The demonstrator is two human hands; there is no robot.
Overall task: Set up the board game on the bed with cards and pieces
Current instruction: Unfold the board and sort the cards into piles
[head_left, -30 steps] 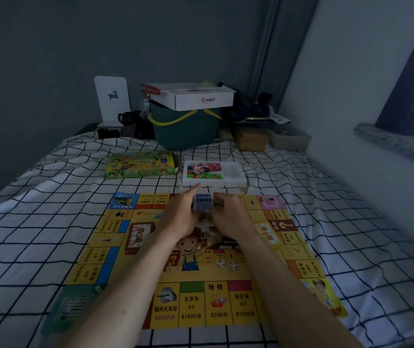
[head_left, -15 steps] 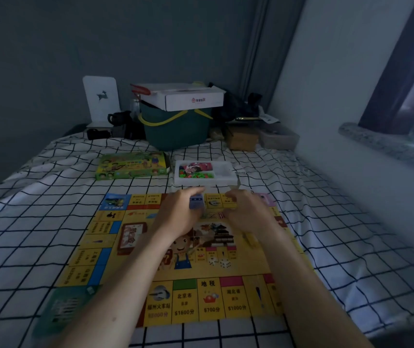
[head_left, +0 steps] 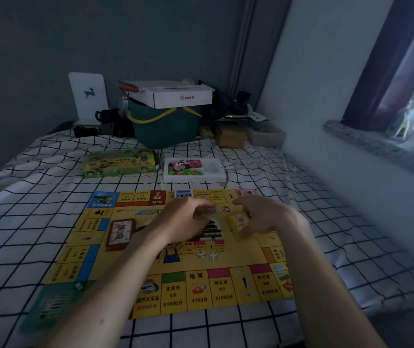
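Yellow printed game board (head_left: pixel 175 280) lay on the checked bedsheet (head_left: pixel 25 222), its centre hidden by both forearms. The right hand (head_left: pixel 263 217) pinched a blurred yellow card deck (head_left: pixel 238 222) mid-frame. The left hand (head_left: pixel 183 217) hovered loosely curled, holding nothing.

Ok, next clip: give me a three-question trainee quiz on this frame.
1. True or false: the right hand holds a yellow card deck.
2. Which sits on the green bucket? A) white box B) dice C) pillow
3. Fill in: the red card deck lies on the board's ___ side, from the person's view.

Key: 1 true. 2 A, the white box. 3 left; the board has that deck near its left edge, past the left hand.
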